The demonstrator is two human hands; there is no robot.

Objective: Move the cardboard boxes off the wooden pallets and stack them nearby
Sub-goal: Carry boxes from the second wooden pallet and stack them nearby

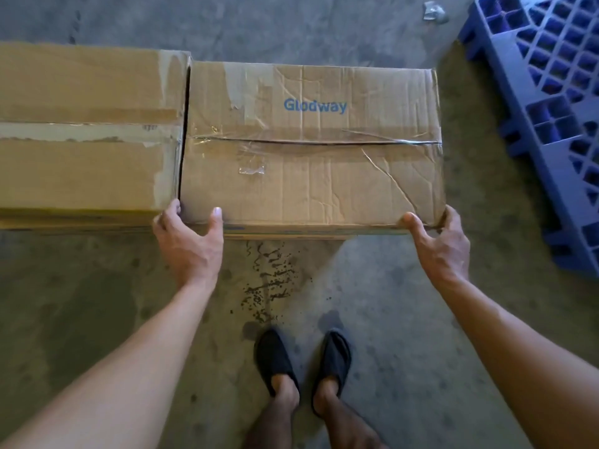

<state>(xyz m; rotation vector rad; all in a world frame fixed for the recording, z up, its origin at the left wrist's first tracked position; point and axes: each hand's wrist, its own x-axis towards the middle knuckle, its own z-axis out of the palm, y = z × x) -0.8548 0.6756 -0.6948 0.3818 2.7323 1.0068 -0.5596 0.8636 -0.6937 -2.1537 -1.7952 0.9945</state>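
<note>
looked like a warehouse or storage spot: stained bare concrete floor [372,303], a blue plastic pallet [551,108] lying on it, and taped-up cardboard boxes [311,140] side by side.

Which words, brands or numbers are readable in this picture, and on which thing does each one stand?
"Glodway": blue print on top of the right cardboard box.
A small dark mark on the left cardboard box: too small to read.
No other text is visible.

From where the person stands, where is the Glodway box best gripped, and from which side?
At its two near corners, from the near side. The Glodway box lies wide and flat; a second box crowds its left end. The left hand and right hand grip there.
</note>
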